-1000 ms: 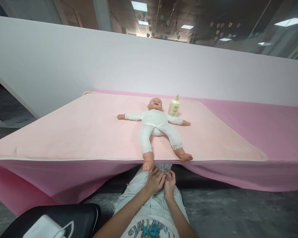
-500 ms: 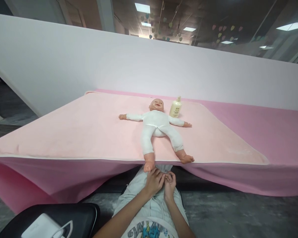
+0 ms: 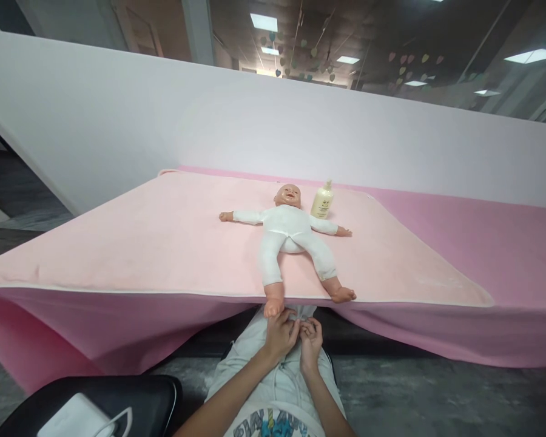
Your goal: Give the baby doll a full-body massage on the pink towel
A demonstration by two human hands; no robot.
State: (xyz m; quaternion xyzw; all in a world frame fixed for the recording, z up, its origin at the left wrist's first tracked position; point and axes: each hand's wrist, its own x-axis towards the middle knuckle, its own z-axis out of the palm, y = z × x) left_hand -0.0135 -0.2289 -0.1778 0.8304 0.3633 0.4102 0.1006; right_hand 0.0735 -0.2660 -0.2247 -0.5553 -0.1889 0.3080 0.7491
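My left hand (image 3: 281, 335) and my right hand (image 3: 310, 341) are close together above my lap, just below the table's front edge. Their fingers are curled in, with the fingertips nearly meeting, and I see nothing held in either. Right above my left hand is the foot of a baby doll (image 3: 289, 224). This doll lies on its back in a white cloth body, arms spread, head toward the far side, one foot poking over the edge. Beside its head stands a pale yellow pump bottle (image 3: 322, 201).
A light pink blanket (image 3: 173, 237) covers most of the table, over a darker pink cloth (image 3: 505, 243) that hangs down in front. Behind it rises a white partition (image 3: 273, 121). At my lower left, a white device with a cable (image 3: 79, 416) lies on a black chair (image 3: 150, 394).
My hands have parted slightly at the fingertips. The view has tipped up a little, so things on the table sit slightly lower. Doll and bottle have not moved.
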